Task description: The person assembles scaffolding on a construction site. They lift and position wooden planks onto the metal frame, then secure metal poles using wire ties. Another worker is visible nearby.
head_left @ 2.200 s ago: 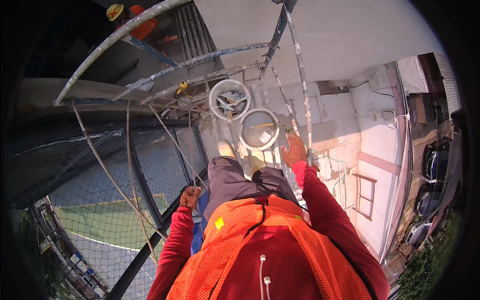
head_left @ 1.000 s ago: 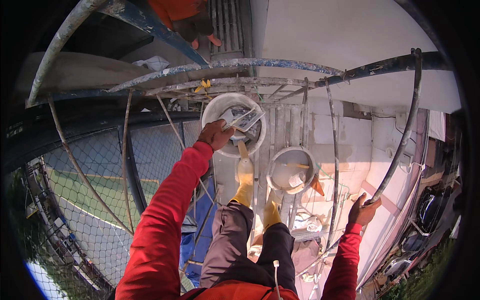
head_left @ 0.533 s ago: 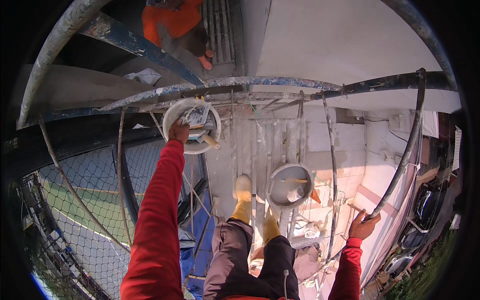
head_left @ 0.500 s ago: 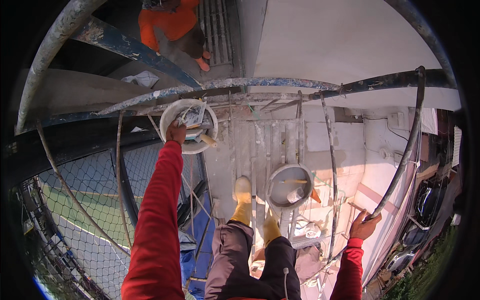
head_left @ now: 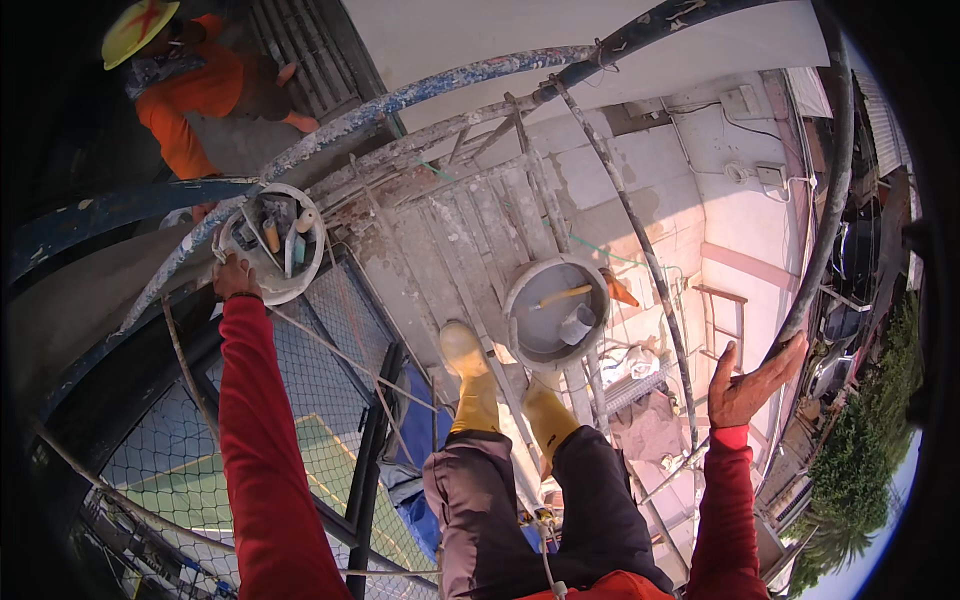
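Scaffolding of paint-spattered steel tubes point(head_left: 440, 85) is wrapping around a white wall point(head_left: 620, 35), with safety netting point(head_left: 250, 440) hanging below and the ground showing far down. Yellow rubber boots point(head_left: 470, 385) are standing on a narrow, plaster-crusted plank point(head_left: 470, 235).

At the end of a raised red sleeve, the left hand point(head_left: 235, 277) is holding a white round bucket point(head_left: 272, 240) up beside a tube, fingers curled over its near rim. Inside it, rollers and small tool handles are lying loose. Just beyond, a co-worker point(head_left: 190, 85) in orange with a yellow helmet is crouching on a higher deck, one hand close to the bucket's far side; whether it is touching the bucket cannot be told. The right hand point(head_left: 752, 380) is resting against a dark curved tube point(head_left: 830, 200), fingers spread rather than wrapped around it.

A second, grey bucket point(head_left: 555, 310) is sitting on the plank ahead of the boots, holding a wooden-handled tool and a cup.

The grip looks slim: a hold on the rim alone could tip the smooth plastic bucket and spill tools through the gaps. With the right palm only leaning on the tube, a slip on the gritty plank would be hard to check.
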### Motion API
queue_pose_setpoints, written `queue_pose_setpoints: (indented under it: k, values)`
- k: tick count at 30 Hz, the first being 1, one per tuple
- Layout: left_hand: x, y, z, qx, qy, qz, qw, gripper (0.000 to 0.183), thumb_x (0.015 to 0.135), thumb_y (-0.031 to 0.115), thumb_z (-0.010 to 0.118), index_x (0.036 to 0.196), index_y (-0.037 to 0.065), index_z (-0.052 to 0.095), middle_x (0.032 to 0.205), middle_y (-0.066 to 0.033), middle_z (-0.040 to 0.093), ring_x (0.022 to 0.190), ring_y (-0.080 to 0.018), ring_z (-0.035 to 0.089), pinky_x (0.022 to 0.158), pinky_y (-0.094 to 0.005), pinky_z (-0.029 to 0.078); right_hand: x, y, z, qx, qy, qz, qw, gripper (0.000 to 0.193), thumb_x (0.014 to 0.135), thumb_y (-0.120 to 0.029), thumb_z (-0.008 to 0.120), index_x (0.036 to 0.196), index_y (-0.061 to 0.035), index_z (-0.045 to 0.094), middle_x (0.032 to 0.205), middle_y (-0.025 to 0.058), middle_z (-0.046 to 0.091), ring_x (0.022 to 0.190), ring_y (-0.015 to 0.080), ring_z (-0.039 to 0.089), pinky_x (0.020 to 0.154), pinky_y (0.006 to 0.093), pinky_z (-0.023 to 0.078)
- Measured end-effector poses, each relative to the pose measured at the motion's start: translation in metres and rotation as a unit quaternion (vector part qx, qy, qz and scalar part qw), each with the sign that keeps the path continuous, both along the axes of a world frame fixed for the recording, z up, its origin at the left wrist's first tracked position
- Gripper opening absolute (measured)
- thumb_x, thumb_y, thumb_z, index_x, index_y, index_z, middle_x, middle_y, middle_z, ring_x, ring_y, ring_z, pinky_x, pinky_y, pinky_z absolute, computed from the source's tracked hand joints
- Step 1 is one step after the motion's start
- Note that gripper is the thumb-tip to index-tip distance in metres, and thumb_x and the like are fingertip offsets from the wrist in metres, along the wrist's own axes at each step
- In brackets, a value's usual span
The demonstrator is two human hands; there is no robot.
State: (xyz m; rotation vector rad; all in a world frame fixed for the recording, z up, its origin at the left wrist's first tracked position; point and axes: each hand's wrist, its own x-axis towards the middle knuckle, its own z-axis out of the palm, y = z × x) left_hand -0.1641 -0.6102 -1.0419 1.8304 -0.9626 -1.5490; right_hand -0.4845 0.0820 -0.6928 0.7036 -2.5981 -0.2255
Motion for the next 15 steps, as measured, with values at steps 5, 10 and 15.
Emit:
queue_pose_setpoints:
  k: [5,10,15]
  values:
    - [0.027,-0.033,-0.022,-0.027,-0.043,-0.05,0.997,0.023,0.098,0.022,0.063,0.118,0.011,0.058,0.095,-0.0025,0.063,0.084,-0.0166,0.062,0.079,-0.0345,0.051,0.089,-0.035,-0.103,-0.075,-0.465,0.05,0.881,0.073,0.088,-0.015,0.069,0.151,0.0013,0.038,0.152,0.0262,0.043,0.142,0.0467,0.039,0.118,0.0523,0.035]
    - [0.034,-0.041,-0.016,-0.033,-0.072,-0.146,0.986,0.031,0.096,0.021,0.062,0.124,0.009,0.057,0.109,-0.0038,0.065,0.1,-0.0171,0.063,0.088,-0.0448,0.049,0.147,-0.027,-0.237,0.08,-0.653,-0.053,0.752,0.072,0.087,-0.038,0.073,0.146,-0.0036,0.049,0.147,0.0241,0.051,0.14,0.036,0.047,0.122,0.0417,0.031]
    - [0.021,-0.001,0.03,-0.029,-0.099,-0.198,0.975,0.046,0.093,0.021,0.065,0.134,0.005,0.051,0.117,-0.0069,0.064,0.111,-0.0198,0.059,0.1,-0.0507,0.045,0.164,0.017,-0.242,0.186,-0.682,-0.075,0.703,0.03,0.086,-0.035,0.069,0.097,-0.0064,0.069,0.097,0.0153,0.075,0.104,0.0356,0.067,0.106,0.0448,0.042]
